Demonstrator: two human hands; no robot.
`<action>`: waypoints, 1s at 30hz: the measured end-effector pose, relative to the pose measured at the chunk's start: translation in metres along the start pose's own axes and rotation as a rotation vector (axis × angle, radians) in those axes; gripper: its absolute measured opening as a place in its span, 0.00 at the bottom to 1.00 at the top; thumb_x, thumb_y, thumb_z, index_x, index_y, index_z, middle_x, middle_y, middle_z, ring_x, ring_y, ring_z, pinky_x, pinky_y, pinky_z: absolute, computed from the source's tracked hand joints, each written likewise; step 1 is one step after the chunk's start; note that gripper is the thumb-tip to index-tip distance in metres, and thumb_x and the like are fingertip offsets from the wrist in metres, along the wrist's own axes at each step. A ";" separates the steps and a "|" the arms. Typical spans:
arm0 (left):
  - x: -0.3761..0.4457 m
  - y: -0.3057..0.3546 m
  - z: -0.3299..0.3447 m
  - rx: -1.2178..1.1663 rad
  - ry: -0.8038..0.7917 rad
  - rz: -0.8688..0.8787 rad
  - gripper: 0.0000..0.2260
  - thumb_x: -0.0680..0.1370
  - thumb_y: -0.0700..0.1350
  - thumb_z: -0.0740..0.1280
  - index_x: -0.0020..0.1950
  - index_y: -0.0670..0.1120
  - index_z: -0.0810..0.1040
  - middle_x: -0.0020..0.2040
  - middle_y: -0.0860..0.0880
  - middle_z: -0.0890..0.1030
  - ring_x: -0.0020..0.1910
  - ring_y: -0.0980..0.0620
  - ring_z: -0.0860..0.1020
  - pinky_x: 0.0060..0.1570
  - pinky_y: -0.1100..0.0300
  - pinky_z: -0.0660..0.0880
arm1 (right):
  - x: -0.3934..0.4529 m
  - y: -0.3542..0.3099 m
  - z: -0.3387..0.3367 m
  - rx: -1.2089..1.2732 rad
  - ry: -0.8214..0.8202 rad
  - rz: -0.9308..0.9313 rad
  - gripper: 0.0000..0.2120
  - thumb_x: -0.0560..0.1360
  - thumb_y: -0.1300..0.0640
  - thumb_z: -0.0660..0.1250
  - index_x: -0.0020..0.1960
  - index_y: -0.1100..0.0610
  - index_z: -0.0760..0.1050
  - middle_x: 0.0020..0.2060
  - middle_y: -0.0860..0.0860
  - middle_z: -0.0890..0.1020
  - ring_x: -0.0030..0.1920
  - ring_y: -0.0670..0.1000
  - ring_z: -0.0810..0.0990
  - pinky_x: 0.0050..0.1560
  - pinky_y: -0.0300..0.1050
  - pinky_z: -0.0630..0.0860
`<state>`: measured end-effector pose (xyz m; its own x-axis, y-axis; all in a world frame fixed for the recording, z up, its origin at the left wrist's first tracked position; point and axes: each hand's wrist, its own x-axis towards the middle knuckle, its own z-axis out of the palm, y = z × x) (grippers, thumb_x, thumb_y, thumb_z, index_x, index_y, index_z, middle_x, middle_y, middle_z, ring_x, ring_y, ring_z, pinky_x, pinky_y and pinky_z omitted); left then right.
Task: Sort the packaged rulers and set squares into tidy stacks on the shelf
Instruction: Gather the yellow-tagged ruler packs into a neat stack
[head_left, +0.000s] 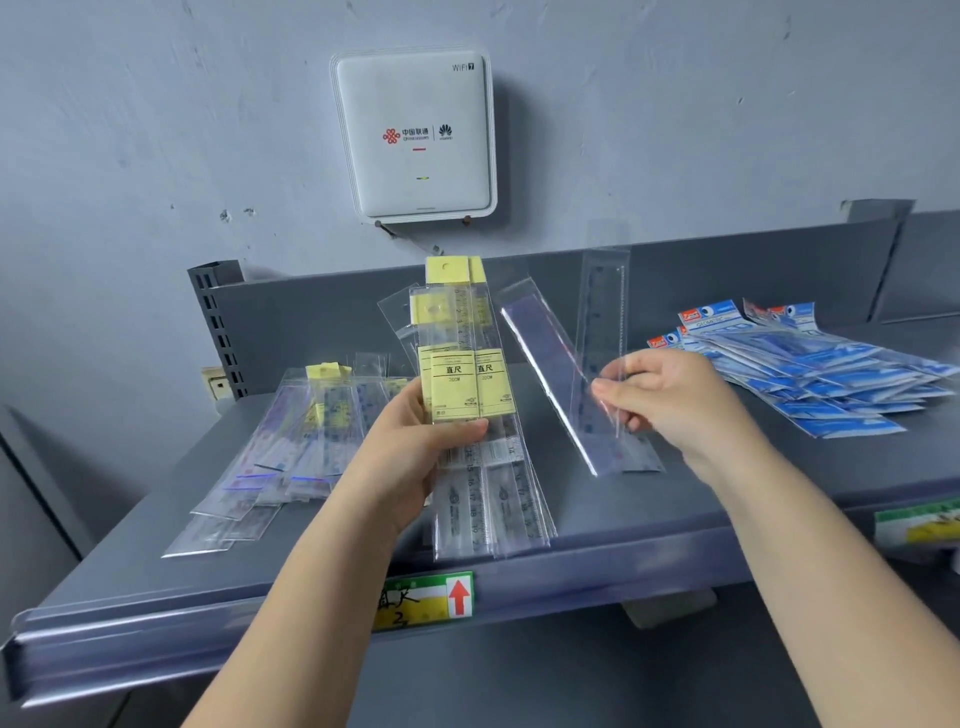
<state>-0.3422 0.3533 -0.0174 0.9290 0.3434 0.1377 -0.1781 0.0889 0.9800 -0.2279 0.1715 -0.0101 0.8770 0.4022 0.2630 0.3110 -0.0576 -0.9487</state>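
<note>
My left hand (415, 447) grips a bundle of clear packaged rulers with yellow labels (470, 384), held upright over the middle of the grey shelf (649, 514). My right hand (670, 400) pinches two clear-sleeved rulers (597, 332), fanned apart and tilted up to the right of the bundle. A loose pile of clear ruler packs (291, 441) lies on the shelf at the left. A fanned pile of blue-and-white packs (810, 374) lies at the right.
A white WiFi router (415, 135) hangs on the wall above the shelf. The shelf's front rail carries a green-and-yellow price tag with a red arrow (426, 600), and another tag (917, 525) at the right. A slotted upright (215, 322) stands at the back left.
</note>
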 end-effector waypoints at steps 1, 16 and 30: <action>0.001 0.000 0.001 0.001 0.001 -0.002 0.20 0.72 0.26 0.65 0.60 0.42 0.74 0.47 0.45 0.84 0.43 0.50 0.84 0.37 0.59 0.81 | 0.000 0.001 0.001 0.020 -0.032 0.032 0.05 0.72 0.67 0.69 0.40 0.60 0.75 0.25 0.51 0.78 0.22 0.42 0.71 0.24 0.31 0.68; 0.003 0.001 -0.001 -0.019 0.156 -0.010 0.17 0.73 0.27 0.65 0.58 0.42 0.74 0.46 0.47 0.83 0.40 0.53 0.81 0.27 0.67 0.75 | 0.011 0.002 -0.002 0.173 0.078 0.050 0.07 0.73 0.68 0.66 0.40 0.59 0.73 0.23 0.47 0.78 0.22 0.41 0.72 0.24 0.31 0.70; 0.004 0.000 0.000 -0.007 0.120 -0.026 0.15 0.72 0.28 0.66 0.54 0.45 0.75 0.50 0.45 0.83 0.48 0.49 0.82 0.40 0.59 0.79 | 0.016 0.021 -0.031 -0.491 0.138 0.114 0.03 0.72 0.60 0.70 0.42 0.58 0.76 0.32 0.52 0.78 0.32 0.51 0.75 0.38 0.41 0.70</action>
<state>-0.3385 0.3543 -0.0164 0.8878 0.4505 0.0938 -0.1574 0.1059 0.9818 -0.1961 0.1484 -0.0203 0.9451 0.2459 0.2151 0.3168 -0.5291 -0.7872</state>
